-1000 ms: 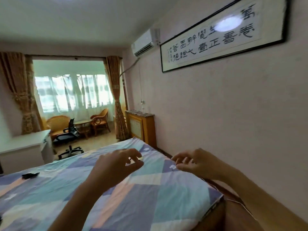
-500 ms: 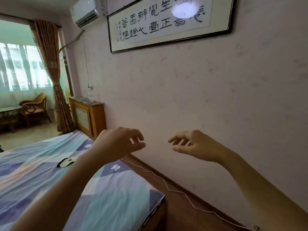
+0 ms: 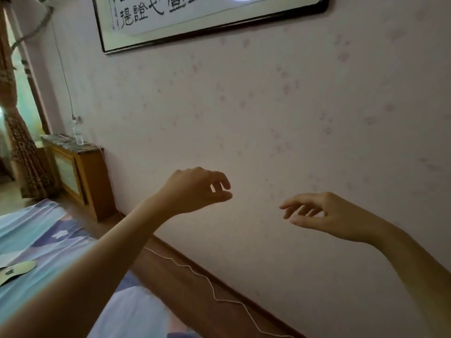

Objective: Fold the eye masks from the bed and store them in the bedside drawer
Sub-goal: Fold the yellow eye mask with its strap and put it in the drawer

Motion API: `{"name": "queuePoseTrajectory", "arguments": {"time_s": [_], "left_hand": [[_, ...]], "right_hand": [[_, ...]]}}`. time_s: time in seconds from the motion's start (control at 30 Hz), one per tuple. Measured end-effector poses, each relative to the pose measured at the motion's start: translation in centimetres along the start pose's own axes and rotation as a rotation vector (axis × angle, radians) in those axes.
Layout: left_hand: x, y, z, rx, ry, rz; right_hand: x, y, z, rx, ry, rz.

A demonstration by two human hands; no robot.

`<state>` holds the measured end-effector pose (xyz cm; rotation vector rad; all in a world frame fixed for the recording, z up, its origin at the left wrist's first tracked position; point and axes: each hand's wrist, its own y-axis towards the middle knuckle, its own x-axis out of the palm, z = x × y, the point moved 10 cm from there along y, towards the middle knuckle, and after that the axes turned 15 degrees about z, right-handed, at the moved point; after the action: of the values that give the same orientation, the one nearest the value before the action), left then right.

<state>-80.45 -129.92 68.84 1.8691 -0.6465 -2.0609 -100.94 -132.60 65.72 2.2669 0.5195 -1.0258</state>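
Both of my hands hang in the air in front of the pale wall, well above the floor. My left hand (image 3: 195, 189) is loosely curled with thumb and fingers apart and nothing in it. My right hand (image 3: 322, 213) is empty too, its fingers spread and pointing left. A pale eye mask (image 3: 17, 270) lies flat on the patterned bed sheet (image 3: 48, 237) at the far left edge, below and behind my left forearm. No bedside drawer is in view.
A wooden radiator cabinet (image 3: 83, 176) stands against the wall at the left, with a small bottle (image 3: 78, 137) on top. A thin white cable (image 3: 207, 281) runs along the brown floor strip between bed and wall. A framed calligraphy (image 3: 195, 18) hangs above.
The view has swung right, away from the window and bed toward the wall. Both hands have stayed raised and empty, moving slightly apart. The eye mask has slid to the left edge of view.
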Motion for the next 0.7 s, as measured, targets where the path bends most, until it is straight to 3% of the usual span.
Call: {"name": "queuePoseTrajectory", "arguments": {"time_s": [0.17,0.33,0.7], "left_hand": [[5.8,9.0,-3.4,-0.084,0.002,0.059],[9.4,14.6,-9.7,-0.248,0.085,0.063],[10.3,16.9,-29.2,-0.619,0.365,0.120]], "right_hand": [[0.9,11.1,7.2,-0.070,0.046,-0.019],[4.0,23.8,10.2,-0.190,0.091,-0.107],[18.7,46.2,3.8,-0.595,0.175,-0.219]]}}
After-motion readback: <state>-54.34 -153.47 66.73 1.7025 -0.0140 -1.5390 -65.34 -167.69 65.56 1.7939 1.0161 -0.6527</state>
